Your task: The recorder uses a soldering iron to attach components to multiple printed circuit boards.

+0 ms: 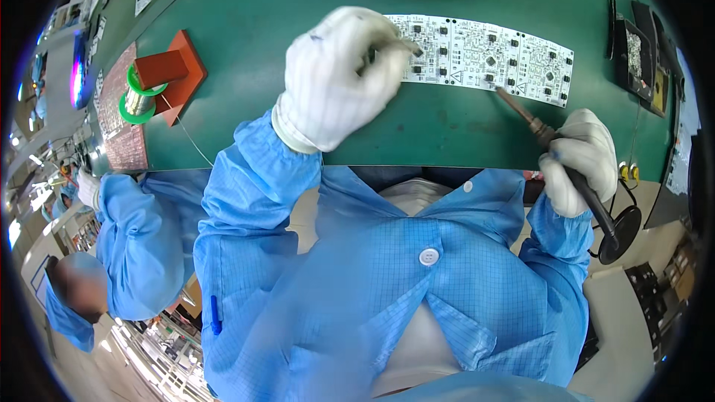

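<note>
A strip of white circuit boards [477,56] with small black parts lies on the green bench. My left hand [339,78], in a white glove, hovers over the strip's left end and covers part of it. Its thumb and fingers are pinched together; a small dark thing shows at the fingertips, too small to name. A soldering iron [530,117] is in my right hand [585,160], also gloved, with the fingers wrapped round the handle. The iron slants up to the left, its tip by the lower edge of the strip.
A green-rimmed solder wire spool [138,97] sits on a red-brown stand [186,74] at left, beside a reddish board panel [121,123]. Black trays [634,59] holding small parts stand at right. Another person's blue sleeve [145,231] is at lower left.
</note>
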`<action>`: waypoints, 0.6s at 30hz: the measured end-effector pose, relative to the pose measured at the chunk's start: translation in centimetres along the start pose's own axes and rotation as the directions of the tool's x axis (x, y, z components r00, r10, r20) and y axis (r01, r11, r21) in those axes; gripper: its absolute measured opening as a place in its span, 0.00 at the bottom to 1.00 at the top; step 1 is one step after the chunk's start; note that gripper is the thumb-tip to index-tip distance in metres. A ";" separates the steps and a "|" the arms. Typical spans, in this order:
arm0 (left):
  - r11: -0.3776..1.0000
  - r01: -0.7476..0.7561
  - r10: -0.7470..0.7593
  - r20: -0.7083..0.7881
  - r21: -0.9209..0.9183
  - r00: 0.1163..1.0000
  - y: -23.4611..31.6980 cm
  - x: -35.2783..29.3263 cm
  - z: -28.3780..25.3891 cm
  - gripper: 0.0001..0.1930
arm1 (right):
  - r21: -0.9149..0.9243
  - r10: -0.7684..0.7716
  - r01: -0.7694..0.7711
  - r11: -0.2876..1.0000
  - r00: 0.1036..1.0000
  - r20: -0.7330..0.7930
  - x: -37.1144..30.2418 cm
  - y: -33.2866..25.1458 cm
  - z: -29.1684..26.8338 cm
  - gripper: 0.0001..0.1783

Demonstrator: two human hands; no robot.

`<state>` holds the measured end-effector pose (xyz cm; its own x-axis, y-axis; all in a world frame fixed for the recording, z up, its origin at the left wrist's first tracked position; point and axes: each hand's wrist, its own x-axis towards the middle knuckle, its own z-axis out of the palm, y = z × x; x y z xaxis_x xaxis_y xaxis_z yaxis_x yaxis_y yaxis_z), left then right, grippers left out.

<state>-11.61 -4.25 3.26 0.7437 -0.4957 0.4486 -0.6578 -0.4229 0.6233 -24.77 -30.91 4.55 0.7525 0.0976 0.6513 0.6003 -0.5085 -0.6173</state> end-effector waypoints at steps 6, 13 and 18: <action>0.989 -0.051 0.039 0.088 0.138 0.995 0.2 0.0 0.8 0.09 | -0.054 -0.066 0.069 0.996 0.996 0.059 -0.1 0.0 -0.4 0.14; 0.996 -0.048 0.041 0.089 0.081 0.995 0.2 0.1 0.7 0.08 | -0.055 -0.073 0.077 0.996 0.995 0.064 -0.1 0.1 -0.4 0.14; 0.994 -0.056 0.049 0.078 0.096 0.996 0.5 0.3 0.9 0.08 | -0.040 -0.036 0.040 0.998 0.995 0.092 0.1 -0.5 -0.8 0.14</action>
<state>-11.81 -5.34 3.13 0.6991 -0.5736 0.4270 -0.7070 -0.4649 0.5330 -25.22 -31.33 5.33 0.7520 0.1938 0.6300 0.6185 -0.5380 -0.5727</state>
